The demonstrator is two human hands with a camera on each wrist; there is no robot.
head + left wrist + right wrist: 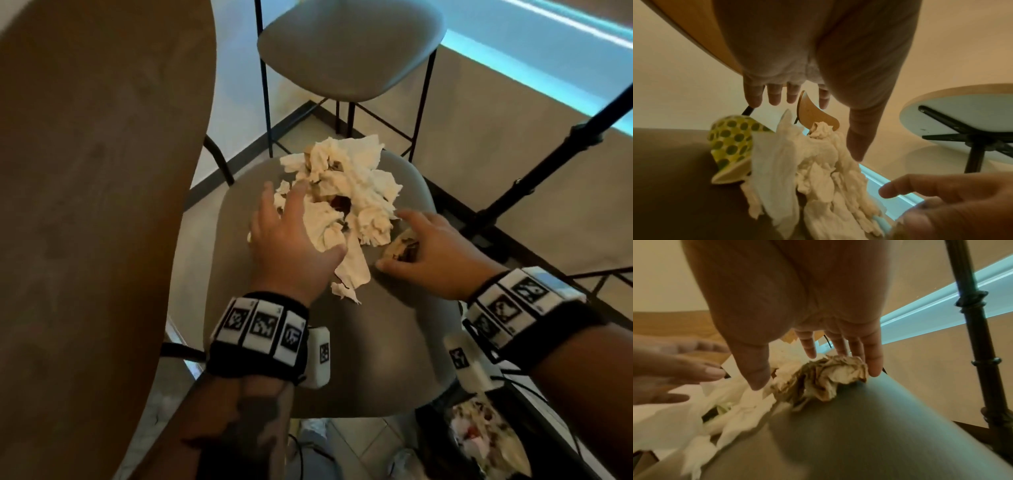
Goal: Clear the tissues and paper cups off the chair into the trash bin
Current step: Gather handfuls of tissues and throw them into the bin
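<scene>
A heap of crumpled white tissues (pixel 346 192) lies on the grey chair seat (pixel 376 342). My left hand (pixel 301 222) hovers open over the heap's left side, fingers spread. The left wrist view shows a green polka-dot paper cup (pixel 731 146) lying tipped beside the tissues (pixel 807 170); the head view hides this cup. My right hand (pixel 416 236) arches over a brown-stained crumpled wad (pixel 400 245) at the seat's right edge. In the right wrist view the fingers (pixel 873 360) reach straight past the wad (pixel 828 379) and the thumb is on its near side, not closed on it.
A trash bin (pixel 479 442) holding litter stands on the floor at the lower right, below the seat. A wooden table top (pixel 85 205) fills the left. A second grey chair (pixel 349 44) stands behind, and a black pole (pixel 548 161) slants at the right.
</scene>
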